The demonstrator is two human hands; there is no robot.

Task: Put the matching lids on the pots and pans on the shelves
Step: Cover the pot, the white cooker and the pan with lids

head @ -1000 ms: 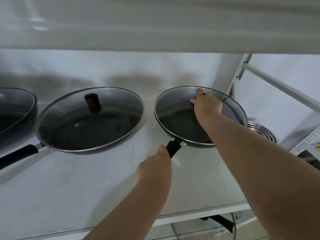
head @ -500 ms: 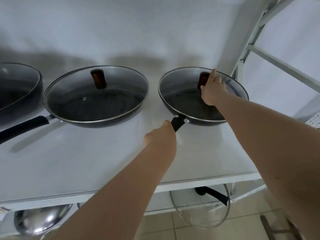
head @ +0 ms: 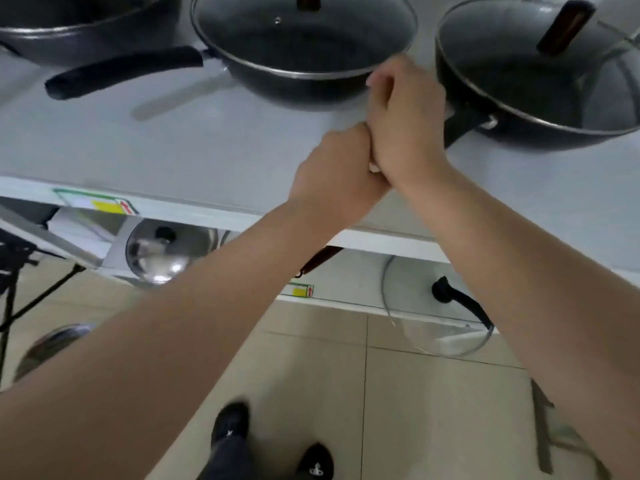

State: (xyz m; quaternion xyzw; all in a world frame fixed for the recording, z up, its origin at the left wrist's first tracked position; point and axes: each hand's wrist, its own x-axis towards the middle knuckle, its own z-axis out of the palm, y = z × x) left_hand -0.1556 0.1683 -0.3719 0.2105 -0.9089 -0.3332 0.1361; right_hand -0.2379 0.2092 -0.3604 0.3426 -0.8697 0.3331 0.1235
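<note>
Standing at the shelf (head: pixel 173 157), a person holds both hands together over its front edge: left grip (head: pixel 332 174) fisted, right grip (head: pixel 405 123) curled against it, neither visibly holding anything. Beyond the right grip, the pan (head: pixel 540 109) wears its lid (head: pixel 512 53). Below the grips, a loose glass lid (head: pixel 436 327) likely comes next, needing a reach down.
</note>
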